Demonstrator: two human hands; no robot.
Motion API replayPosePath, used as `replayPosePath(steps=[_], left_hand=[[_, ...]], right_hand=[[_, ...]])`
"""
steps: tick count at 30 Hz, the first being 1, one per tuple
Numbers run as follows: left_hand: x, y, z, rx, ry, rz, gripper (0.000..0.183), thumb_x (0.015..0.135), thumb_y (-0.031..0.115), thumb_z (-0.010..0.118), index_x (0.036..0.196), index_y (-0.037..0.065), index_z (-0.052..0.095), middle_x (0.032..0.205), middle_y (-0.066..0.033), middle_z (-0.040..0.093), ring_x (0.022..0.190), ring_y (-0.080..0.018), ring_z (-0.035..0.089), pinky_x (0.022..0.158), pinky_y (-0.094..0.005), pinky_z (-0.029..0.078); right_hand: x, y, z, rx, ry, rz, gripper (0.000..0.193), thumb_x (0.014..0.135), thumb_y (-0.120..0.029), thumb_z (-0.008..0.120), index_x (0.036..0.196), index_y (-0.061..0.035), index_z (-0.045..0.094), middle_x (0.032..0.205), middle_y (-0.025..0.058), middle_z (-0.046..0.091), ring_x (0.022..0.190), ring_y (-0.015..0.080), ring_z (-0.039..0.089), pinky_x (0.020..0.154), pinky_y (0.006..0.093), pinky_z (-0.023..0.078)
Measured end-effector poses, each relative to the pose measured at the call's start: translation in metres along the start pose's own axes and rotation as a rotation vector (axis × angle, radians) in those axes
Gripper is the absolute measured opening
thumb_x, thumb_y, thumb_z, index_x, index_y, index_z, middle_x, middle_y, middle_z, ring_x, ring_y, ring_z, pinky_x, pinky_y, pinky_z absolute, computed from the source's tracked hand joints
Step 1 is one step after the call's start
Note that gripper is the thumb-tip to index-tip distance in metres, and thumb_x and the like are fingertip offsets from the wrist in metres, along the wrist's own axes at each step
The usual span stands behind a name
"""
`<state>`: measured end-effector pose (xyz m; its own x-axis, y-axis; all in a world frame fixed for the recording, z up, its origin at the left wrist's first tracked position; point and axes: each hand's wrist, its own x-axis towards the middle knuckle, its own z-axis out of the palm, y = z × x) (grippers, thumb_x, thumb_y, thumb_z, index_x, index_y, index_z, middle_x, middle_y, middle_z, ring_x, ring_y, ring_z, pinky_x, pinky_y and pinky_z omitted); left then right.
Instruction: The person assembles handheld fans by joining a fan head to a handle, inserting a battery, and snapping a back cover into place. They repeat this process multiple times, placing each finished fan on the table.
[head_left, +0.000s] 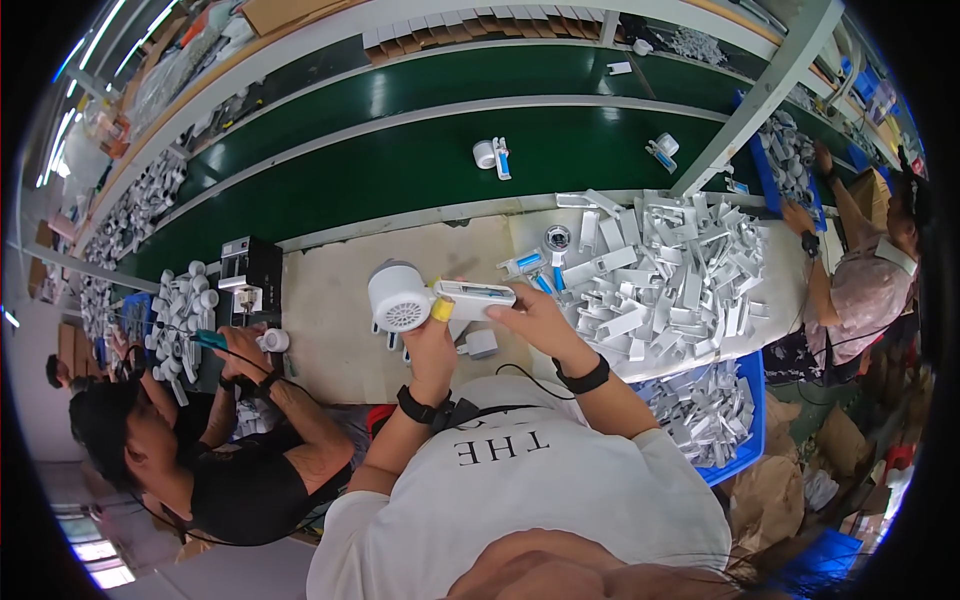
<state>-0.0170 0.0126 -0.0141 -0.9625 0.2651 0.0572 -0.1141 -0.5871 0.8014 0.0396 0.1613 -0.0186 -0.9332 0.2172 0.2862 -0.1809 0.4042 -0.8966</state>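
Observation:
Above the worktable I hold a white handheld appliance (pixel 400 297) with a round, grilled head, shaped like a small fan or hair dryer; its exact kind is unclear. My left hand (pixel 432 348), yellow on one fingertip, grips it where head and handle meet. Closed on the far end of the handle casing (pixel 478 293) is my right hand (pixel 538 322). Just beyond my right hand lie another open unit with blue parts (pixel 524 264) and a round dark-faced piece (pixel 557 238). A white round-headed piece (pixel 481 345) rests between my forearms, and other parts beneath the appliance are partly hidden.
White handle shells (pixel 690 270) are heaped right, above a blue bin (pixel 748 425) of similar parts. A green conveyor belt (pixel 400 170) carries a few units. At left stands a black machine (pixel 250 275); one co-worker (pixel 220 450) holds a teal tool. Another co-worker (pixel 860 260) sits right.

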Motion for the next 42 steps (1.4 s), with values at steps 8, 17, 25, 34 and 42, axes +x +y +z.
replayPosePath(steps=[8, 17, 25, 34, 42], left_hand=[[0.008, -0.001, 0.004, -0.079, 0.041, -0.128, 0.031, 0.086, 0.009, 0.050, 0.114, -0.001, 0.046, 0.112, -0.0131, 0.053, 0.102, -0.0237, 0.053, 0.089, -0.0349, 0.042], [0.026, -0.015, -0.012, -0.056, 0.033, -0.255, 0.025, 0.086, 0.008, 0.050, 0.109, -0.003, 0.051, 0.102, -0.0122, 0.058, 0.093, -0.0215, 0.058, 0.083, -0.0321, 0.046], [0.079, -0.003, -0.203, 1.568, 0.414, 0.013, 0.027, 0.074, 0.011, 0.056, 0.099, 0.002, 0.052, 0.075, -0.0208, 0.058, 0.070, -0.0366, 0.057, 0.060, -0.0417, 0.044], [0.093, -0.040, -0.263, 1.252, 0.285, -0.279, 0.049, 0.070, 0.014, 0.061, 0.114, 0.001, 0.044, 0.103, -0.0214, 0.055, 0.089, -0.0344, 0.056, 0.078, -0.0386, 0.044], [0.098, -0.040, -0.235, 1.648, -0.011, 0.041, 0.054, 0.062, 0.021, 0.063, 0.115, 0.017, 0.053, 0.132, -0.0227, 0.030, 0.111, -0.0372, 0.043, 0.089, -0.0414, 0.039]], right_hand=[[0.002, -0.001, 0.006, 0.531, -0.186, 0.420, 0.029, 0.085, -0.027, 0.055, 0.098, -0.0011, 0.054, 0.073, 0.0030, 0.056, 0.063, 0.0073, 0.051, 0.055, 0.0204, 0.041], [-0.002, 0.031, 0.022, 0.004, -0.064, 0.186, 0.037, 0.079, -0.032, 0.060, 0.064, -0.0003, 0.050, 0.055, 0.0106, 0.050, 0.049, 0.0195, 0.048, 0.047, 0.0310, 0.038], [-0.005, 0.072, 0.033, -0.111, -0.475, 0.374, 0.025, 0.080, -0.024, 0.059, 0.094, -0.0038, 0.057, 0.070, 0.0126, 0.060, 0.064, 0.0252, 0.059, 0.058, 0.0317, 0.046], [0.019, 0.105, 0.134, 0.624, -0.803, 0.909, 0.037, 0.083, -0.019, 0.057, 0.117, -0.0059, 0.049, 0.093, 0.0027, 0.057, 0.080, 0.0113, 0.054, 0.070, 0.0263, 0.046], [0.026, 0.116, 0.232, 0.369, -0.764, 0.785, 0.056, 0.078, -0.013, 0.056, 0.130, -0.0041, 0.036, 0.094, 0.0057, 0.054, 0.082, 0.0117, 0.050, 0.068, 0.0257, 0.041]])
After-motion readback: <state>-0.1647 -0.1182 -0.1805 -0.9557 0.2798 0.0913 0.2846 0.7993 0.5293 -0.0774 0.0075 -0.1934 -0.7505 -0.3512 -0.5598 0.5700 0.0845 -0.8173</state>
